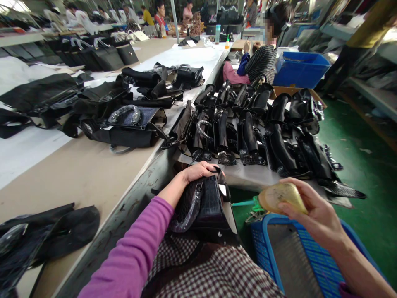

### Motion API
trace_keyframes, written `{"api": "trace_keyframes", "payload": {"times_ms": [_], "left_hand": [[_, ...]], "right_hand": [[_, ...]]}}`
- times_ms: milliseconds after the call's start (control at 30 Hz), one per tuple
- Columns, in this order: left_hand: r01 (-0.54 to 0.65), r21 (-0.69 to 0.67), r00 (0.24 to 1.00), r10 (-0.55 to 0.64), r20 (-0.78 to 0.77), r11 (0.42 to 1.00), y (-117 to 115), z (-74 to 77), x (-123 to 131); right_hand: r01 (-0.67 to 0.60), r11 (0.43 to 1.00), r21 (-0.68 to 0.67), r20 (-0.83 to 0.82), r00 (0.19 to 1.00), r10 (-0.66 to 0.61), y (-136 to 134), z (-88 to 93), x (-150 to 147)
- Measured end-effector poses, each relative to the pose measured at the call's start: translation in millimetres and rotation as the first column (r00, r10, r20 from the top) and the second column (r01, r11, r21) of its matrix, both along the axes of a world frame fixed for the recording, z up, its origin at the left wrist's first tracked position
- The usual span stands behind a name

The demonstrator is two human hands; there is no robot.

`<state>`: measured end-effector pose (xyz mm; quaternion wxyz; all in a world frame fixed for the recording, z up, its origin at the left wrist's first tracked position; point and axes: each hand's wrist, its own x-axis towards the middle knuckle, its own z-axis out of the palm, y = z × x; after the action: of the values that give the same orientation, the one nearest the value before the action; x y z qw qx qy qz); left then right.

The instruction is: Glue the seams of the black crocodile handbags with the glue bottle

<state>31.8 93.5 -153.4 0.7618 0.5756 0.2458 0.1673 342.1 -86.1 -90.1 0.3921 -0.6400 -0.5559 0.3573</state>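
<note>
On my lap rests a black handbag (211,203) with a crocodile-like texture, its handle wrapped in clear plastic. My left hand (201,170) grips its upper edge, fingers curled over the far side and partly hidden. In my right hand (310,207) is a yellowish squeeze bottle (283,198), tilted on its side. Its green cap and thin green nozzle point left, with the tip close to the bag's pale side edge; whether it touches I cannot tell. A small white tag shows near the bag's top.
Several black bags (248,128) lie in rows on a low board ahead. More bags (130,124) cover the long table (136,174) at left. A blue basket (259,248) stands by my right knee. A seated co-worker (260,62) and a blue bin (300,70) are farther off.
</note>
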Motion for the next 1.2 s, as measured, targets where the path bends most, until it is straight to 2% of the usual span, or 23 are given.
{"api": "trace_keyframes", "payload": {"times_ms": [167,367,667,900,1100,1200], "left_hand": [[0.0,0.01,1.0,0.0,-0.009,1.0,1,0.1,-1],[0.002,0.028,1.0,-0.002,-0.012,1.0,1,-2.0,0],[0.01,0.029,1.0,-0.01,-0.007,1.0,0,0.4,2],[0.006,0.026,1.0,-0.006,-0.002,1.0,0,-1.0,2],[-0.003,0.025,1.0,0.003,0.003,1.0,0,-3.2,3],[-0.006,0.019,1.0,0.006,0.001,1.0,-1,-2.4,2]], "right_hand": [[-0.055,0.998,0.0,0.094,0.994,0.055,4,-4.5,0],[-0.107,0.994,-0.036,0.119,0.987,0.111,-3,-4.4,7],[-0.181,0.975,-0.126,-0.005,0.983,0.182,-15,-3.7,18],[-0.139,0.976,-0.166,-0.143,0.983,0.115,-26,-5.1,14],[0.082,0.99,-0.117,-0.175,0.979,-0.102,-18,-1.2,-6],[0.095,0.993,-0.071,-0.181,0.978,-0.106,-10,-10.0,-9]]}}
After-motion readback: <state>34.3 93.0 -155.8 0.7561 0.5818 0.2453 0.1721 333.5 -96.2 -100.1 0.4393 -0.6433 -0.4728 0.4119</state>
